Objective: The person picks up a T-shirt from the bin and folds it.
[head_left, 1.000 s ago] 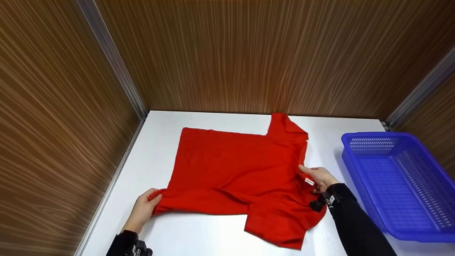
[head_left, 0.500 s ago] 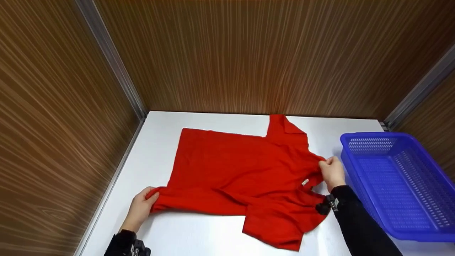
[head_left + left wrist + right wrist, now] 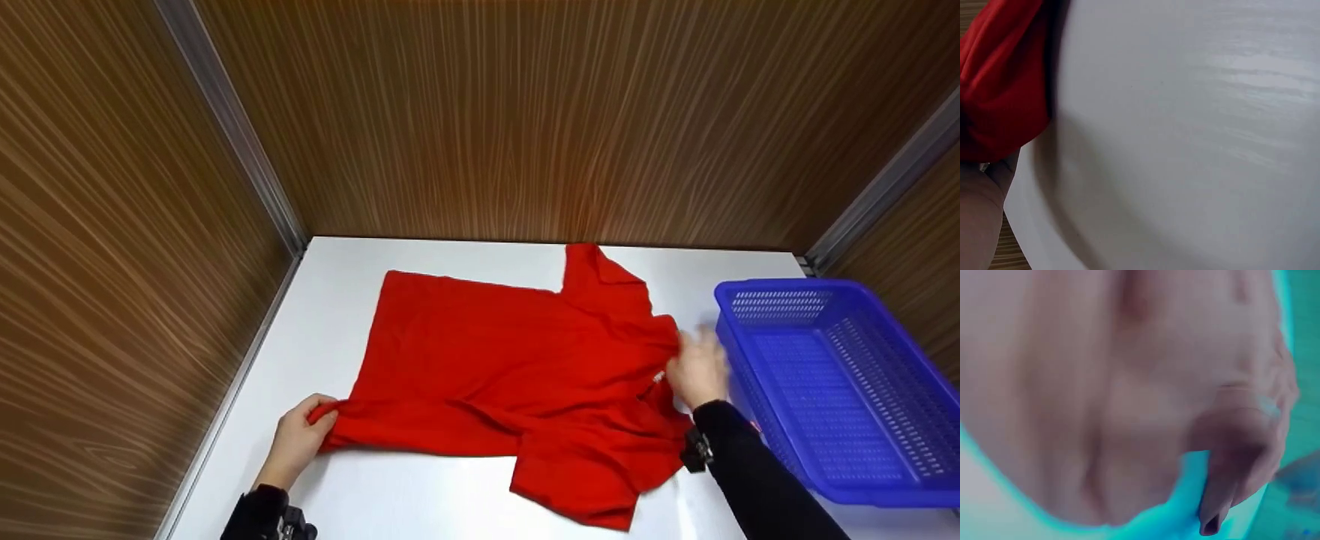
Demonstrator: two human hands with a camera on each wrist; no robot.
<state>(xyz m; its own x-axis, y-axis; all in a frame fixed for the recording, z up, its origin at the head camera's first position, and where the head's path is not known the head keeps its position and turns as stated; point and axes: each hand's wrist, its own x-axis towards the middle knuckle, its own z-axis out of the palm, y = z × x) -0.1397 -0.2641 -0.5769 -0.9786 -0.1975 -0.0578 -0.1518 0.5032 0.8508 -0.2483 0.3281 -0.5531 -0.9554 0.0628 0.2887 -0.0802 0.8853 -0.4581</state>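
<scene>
A red T-shirt (image 3: 480, 345) lies spread sideways on the white table, its hem to the left and its neckline to the right. One sleeve points to the back wall, the other toward the front. At the near hem corner my left hand (image 3: 300, 433) pinches the fabric between thumb and fingers; in the left wrist view the bunched red cloth (image 3: 1008, 95) hangs at that hand. Motion blurs my right hand (image 3: 699, 367), which is beside the neckline near a small white label (image 3: 658, 376). Its fingers look loose, with no cloth between them in the right wrist view.
A blue perforated plastic basket (image 3: 840, 405) stands on the table's right side, close to my right hand. Wood-grain panels (image 3: 480, 120) enclose the back and sides of the white table (image 3: 420, 499).
My right hand gripped the collar by its label, then pulled its far side rightward, and has now let go. The neckline lies flatter and farther right. My left hand keeps its pinch.
</scene>
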